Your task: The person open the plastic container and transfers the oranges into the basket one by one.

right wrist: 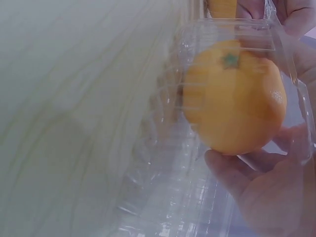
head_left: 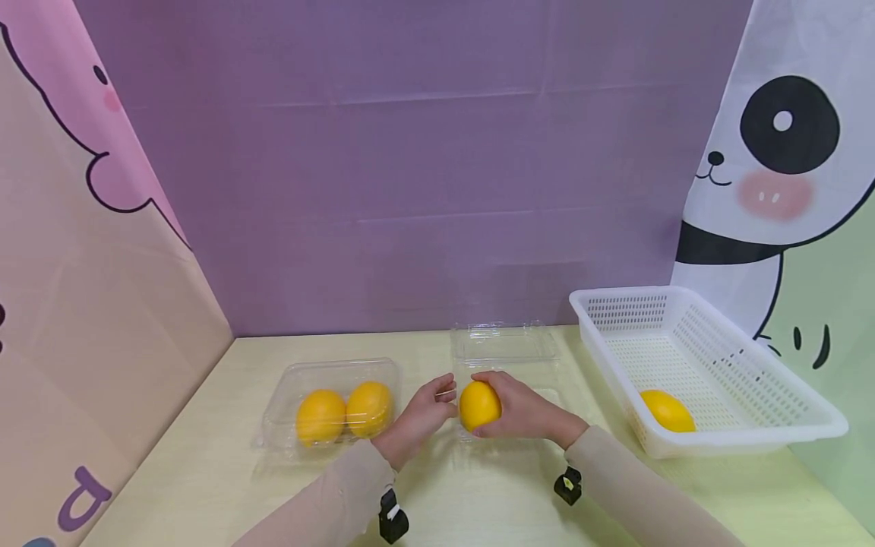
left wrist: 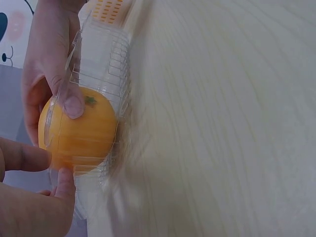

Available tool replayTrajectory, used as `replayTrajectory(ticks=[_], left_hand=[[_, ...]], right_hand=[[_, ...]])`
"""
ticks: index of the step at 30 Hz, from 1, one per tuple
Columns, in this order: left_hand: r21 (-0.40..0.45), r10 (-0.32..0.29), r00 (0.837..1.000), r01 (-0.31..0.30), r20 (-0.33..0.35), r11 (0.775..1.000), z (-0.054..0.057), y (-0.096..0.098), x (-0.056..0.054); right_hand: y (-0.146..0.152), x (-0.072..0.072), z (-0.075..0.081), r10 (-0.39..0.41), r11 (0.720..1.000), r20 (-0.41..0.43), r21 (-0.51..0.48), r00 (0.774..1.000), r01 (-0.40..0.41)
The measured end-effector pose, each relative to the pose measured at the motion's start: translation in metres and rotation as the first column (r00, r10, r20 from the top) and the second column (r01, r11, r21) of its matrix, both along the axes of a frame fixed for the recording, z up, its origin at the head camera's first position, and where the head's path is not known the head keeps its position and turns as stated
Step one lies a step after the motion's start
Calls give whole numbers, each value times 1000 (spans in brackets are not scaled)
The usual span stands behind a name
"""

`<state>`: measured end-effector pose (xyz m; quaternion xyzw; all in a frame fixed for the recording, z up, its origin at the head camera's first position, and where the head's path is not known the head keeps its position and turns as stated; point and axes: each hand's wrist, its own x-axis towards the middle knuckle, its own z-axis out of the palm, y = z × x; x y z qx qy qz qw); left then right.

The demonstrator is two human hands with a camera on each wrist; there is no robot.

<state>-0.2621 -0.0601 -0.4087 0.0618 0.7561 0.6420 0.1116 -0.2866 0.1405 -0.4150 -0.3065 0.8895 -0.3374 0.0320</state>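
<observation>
Grasped by right hand [head_left: 517, 410]: orange [head_left: 479, 406] in box [left wrist: 101, 55].
Likely being placed; next calls for gentle release. Left hand's [head_left: 424, 418] hold unclear.

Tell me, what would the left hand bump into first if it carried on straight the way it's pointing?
Probably the orange held by the right hand. The left hand appears to be at the rim of the clear container, with the orange just ahead, though the exact gap is hard to judge.
</observation>
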Motion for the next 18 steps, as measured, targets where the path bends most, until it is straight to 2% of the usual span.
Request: replayTrajectory(ticks=[18], left_hand=[[-18, 14, 1000, -14, -3, 1000, -2, 1, -1]], right_hand=[[0, -2, 0, 13, 1000, -25, 1, 1000, -13]])
